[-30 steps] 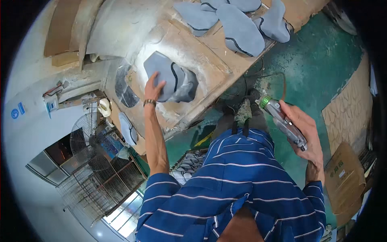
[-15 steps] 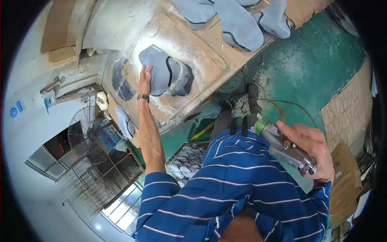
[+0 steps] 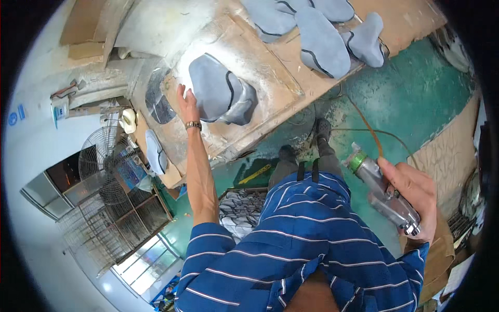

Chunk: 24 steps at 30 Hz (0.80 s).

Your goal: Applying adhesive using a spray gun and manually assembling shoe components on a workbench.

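A grey saddle-shaped piece (image 3: 210, 88) with a curved black stripe sits on a dusty board on the workbench, propped on a darker, shiny grey form (image 3: 243, 106). Just off its left edge is my left hand (image 3: 188, 104), fingers apart and holding nothing. My right hand (image 3: 416, 195) grips a metal spray gun (image 3: 370, 171) with a green ring at its front. The gun is held out to my right over the floor, away from the bench; a brown hose (image 3: 366, 122) runs across the floor near it.
Several finished-looking grey pieces (image 3: 325, 44) with black stripes lie at the bench's far right. Another grey piece (image 3: 155, 152) rests on a ledge at left, near a caged fan (image 3: 109, 164). A crate of patterned material (image 3: 241, 208) stands under the bench edge.
My left hand has come off the grey piece, leaving a small gap. The spray gun in my right hand has shifted slightly right. The whole view has moved a little.
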Motion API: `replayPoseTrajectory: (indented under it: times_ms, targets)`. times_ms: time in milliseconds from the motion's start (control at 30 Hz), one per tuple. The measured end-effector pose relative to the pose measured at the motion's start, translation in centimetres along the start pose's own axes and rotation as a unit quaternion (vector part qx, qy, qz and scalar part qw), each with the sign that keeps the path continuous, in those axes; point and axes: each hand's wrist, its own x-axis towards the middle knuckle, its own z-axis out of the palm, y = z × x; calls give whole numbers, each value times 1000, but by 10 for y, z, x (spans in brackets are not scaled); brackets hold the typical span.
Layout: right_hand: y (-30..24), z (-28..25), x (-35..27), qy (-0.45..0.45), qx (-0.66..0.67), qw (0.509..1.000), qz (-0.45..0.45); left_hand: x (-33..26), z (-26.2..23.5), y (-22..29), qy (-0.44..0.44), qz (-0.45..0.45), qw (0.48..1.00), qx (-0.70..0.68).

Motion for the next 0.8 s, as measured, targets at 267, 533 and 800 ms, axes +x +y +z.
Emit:
replayPoseTrajectory:
  times_ms: [267, 533, 800]
  targets:
    - [-49, 53, 21, 1, -73, 997, -2, -83, -37, -5, 160, 51, 980, -103]
    - [-121, 98, 31, -88, -137, 986, -22, -279, -80, -150, 158, -192, 956, -154]
    - [-181, 136, 25, -35, -228, 973, -5, -470, -86, -313, 69, -471, 867, -147]
